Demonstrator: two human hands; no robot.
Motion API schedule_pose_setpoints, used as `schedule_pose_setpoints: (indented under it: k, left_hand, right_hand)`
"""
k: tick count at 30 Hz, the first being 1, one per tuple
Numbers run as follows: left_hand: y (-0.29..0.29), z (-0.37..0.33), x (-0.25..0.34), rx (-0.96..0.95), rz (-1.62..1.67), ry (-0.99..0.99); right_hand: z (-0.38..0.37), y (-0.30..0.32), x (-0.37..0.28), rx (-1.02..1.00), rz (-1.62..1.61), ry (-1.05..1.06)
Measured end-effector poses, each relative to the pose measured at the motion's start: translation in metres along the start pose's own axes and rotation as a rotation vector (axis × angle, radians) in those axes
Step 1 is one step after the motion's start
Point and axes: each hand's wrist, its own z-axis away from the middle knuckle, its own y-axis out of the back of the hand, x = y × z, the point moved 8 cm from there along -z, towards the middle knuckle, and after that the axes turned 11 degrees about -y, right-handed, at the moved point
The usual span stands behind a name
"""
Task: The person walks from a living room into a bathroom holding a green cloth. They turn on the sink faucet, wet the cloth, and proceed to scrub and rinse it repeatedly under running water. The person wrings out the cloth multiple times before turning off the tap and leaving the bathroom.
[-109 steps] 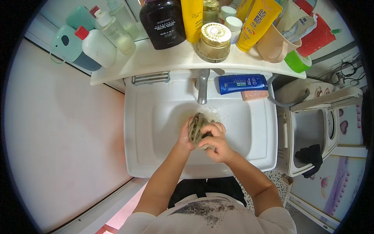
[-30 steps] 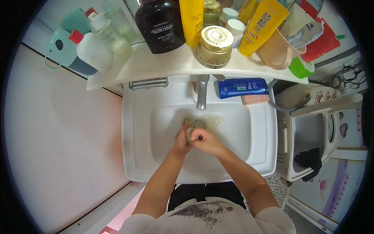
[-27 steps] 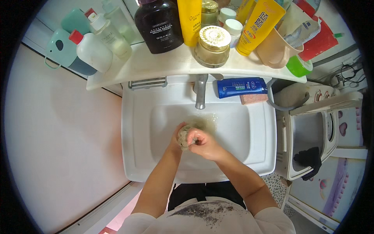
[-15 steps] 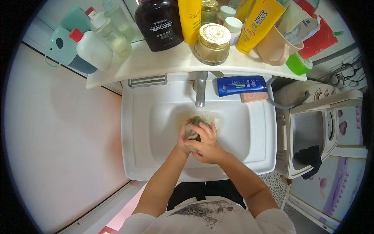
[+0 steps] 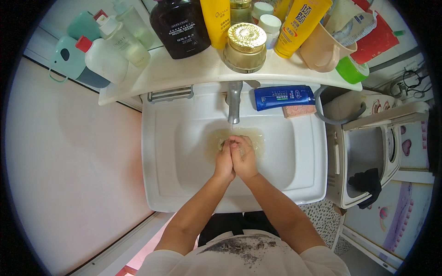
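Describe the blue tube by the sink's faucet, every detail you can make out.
The blue tube is a long, somewhat flattened container, glossy and plastic-looking, with pale printing along its face. It lies on its side, lengthwise across the back ledge of the white sink, to the right of the faucet. Its lower edge overlaps a pink bar. A grey hose curves past its right end; whether they touch is unclear. No hand is on it.

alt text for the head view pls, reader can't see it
The left hand and right hand clasp a mostly hidden greenish wad below the faucet in a white sink with murky water. A blue tube and pink soap lie at its back right; bottles and jars crowd the shelf above.
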Motion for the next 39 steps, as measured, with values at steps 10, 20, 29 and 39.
schedule_pose_setpoints:
  k: [10, 20, 29, 39]
  left_hand:
    - [0.019, 0.009, -0.006, -0.207, -0.393, -0.160]
    - [0.105, -0.026, 0.022, 0.050, -0.638, -0.066]
    - [0.053, -0.060, -0.028, -0.672, -1.902, -0.555]
    - [0.066, -0.071, -0.031, -0.566, -2.072, -0.442]
  right_hand:
    - [-0.037, 0.010, 0.093, -0.064, -0.290, -0.612]
    - [-0.058, 0.103, 0.122, 0.263, 0.635, -0.156]
    - [-0.044, 0.021, 0.163, -0.243, 0.874, -0.187]
    - [-0.045, 0.021, 0.152, -0.137, 0.999, -0.166]
